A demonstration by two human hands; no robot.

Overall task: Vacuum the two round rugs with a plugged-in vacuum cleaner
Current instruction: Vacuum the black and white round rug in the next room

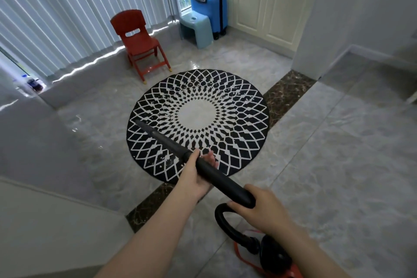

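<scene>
rug (225, 119), round and black with a white lattice and a pale centre, lies flat on the glossy grey tiled floor (327, 153), its edge at 4 o'clock overlapping a dark marble strip (286, 92). only this one rug is in view. vacuum wand (171, 144), a black tube, slants over the rug's 7 o'clock part with its tip pointing toward 10 o'clock; whether the tip touches the pile cannot be told. left hand (198, 171) cups the wand from below, thumb on top and fingers curled round it. right hand (259, 205) grips the thicker rear end of the wand, fingers wrapped over it. black hose (228, 225) loops down at 5 o'clock to the vacuum body (275, 257), dark with red parts. beyond the rug, at 11 o'clock, stands a red plastic chair (140, 40); at 12 o'clock a pale blue stool (198, 27) sits just in front of a blue suitcase (212, 4).
</scene>
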